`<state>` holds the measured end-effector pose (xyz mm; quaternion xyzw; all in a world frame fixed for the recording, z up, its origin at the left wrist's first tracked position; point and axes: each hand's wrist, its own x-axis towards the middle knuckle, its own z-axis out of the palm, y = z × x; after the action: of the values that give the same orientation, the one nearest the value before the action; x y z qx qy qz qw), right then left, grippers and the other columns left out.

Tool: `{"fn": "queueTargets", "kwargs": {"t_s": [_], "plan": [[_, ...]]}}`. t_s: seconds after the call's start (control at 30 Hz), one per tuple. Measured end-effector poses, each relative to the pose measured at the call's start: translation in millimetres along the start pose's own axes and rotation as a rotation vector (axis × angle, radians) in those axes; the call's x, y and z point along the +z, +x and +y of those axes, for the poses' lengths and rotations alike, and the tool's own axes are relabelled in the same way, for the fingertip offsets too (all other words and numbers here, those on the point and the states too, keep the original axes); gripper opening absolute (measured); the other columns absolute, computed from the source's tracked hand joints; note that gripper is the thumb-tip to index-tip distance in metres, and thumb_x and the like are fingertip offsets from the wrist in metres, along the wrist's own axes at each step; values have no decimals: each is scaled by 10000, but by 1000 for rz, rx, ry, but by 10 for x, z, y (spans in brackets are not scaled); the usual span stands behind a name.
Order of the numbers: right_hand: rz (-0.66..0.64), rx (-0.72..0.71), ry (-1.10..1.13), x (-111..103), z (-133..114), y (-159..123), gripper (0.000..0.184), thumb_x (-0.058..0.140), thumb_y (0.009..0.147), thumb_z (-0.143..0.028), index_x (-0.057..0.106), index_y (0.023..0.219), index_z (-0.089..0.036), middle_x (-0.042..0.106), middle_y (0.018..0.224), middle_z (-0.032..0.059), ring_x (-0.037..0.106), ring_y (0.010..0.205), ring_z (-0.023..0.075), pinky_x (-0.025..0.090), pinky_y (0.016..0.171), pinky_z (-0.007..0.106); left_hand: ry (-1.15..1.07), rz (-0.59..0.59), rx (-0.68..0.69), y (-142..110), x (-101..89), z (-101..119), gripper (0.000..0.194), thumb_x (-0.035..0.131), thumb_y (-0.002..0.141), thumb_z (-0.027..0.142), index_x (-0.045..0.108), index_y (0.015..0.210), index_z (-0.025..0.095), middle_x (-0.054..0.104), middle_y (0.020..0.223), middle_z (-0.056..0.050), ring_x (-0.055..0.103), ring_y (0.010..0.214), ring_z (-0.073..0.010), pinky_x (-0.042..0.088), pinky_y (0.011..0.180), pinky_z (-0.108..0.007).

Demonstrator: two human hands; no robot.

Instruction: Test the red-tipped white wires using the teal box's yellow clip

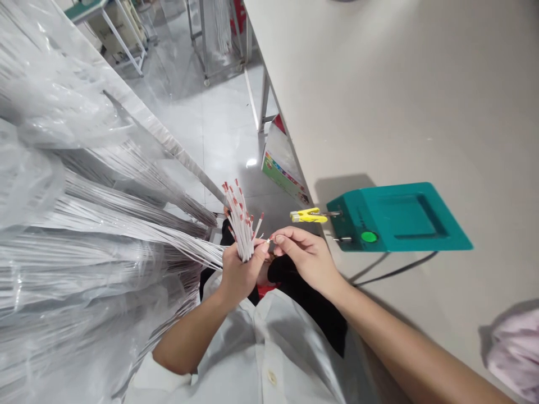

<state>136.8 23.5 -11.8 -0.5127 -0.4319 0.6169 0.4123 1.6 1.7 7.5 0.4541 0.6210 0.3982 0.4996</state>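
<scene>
My left hand (pixel 241 275) is wrapped round a bundle of white wires (pixel 245 238) whose reddish tips fan out above the fist. The wires trail off to the left below the hand. Close beside it, my right hand (pixel 305 258) pinches the reddish tip of a single wire (pixel 269 240), right by the left thumb. To the right, on the table, lies a teal device (pixel 402 219) with a green button (pixel 369 237) and two metal prongs. A yellow clip (pixel 309 215) is attached to the upper prong.
Long bundles of white wires (pixel 105 241), partly in clear plastic, fill the left side. The table (pixel 400 106) takes up the right, with a pink cloth (pixel 516 353) at its lower corner. A wheeled rack (pixel 204 45) and a printed box (pixel 282 163) stand on the floor.
</scene>
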Motion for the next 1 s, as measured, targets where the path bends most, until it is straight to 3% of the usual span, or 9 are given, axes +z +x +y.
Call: {"fn": "queueTargets", "kwargs": {"t_s": [0.17,0.33,0.43,0.6,0.8,0.9,1.0], "plan": [[8,-130,-57,-20,-9,-34,215,608,754,-400,640,770,-188,592,670,13,556,564,127,488,508,263,-10,19,-22,8,39,-41,193,592,742,312,666,728,133,607,598,-10,520,527,-104,422,537,-223],[108,-337,-359,-6,52,-50,173,579,784,-311,617,677,-181,603,691,36,554,625,137,461,597,269,-27,57,-60,-26,99,-100,160,602,724,283,646,709,130,569,584,8,490,547,-100,404,541,-216],[93,-247,-291,22,80,-42,216,556,796,-346,589,672,-173,582,649,26,532,593,129,447,563,252,-41,97,-78,-50,116,-101,175,593,733,299,635,708,131,539,542,24,460,492,-87,395,518,-215],[-47,-87,-18,65,117,-29,277,583,767,-417,564,657,-163,528,579,-11,486,538,99,442,543,232,-21,114,-24,-54,97,-114,209,569,760,328,656,709,146,595,558,7,508,489,-95,411,525,-220],[32,5,23,14,100,-11,288,590,755,-458,599,774,-171,518,555,-23,493,521,111,451,479,239,-41,68,-5,-31,61,-115,218,561,774,326,669,712,148,627,594,-8,530,495,-96,419,513,-216],[12,-17,28,-4,67,-19,312,583,758,-475,627,819,-172,541,592,-8,519,542,120,465,463,241,-20,75,-22,-28,69,-106,192,574,757,308,661,705,144,607,565,-2,515,486,-96,415,508,-214],[23,-90,-37,-2,53,-30,263,622,741,-435,630,736,-173,573,677,16,536,583,120,485,518,251,-23,82,-54,-31,88,-97,177,592,734,307,657,713,144,589,550,6,498,474,-94,415,508,-219]]}}
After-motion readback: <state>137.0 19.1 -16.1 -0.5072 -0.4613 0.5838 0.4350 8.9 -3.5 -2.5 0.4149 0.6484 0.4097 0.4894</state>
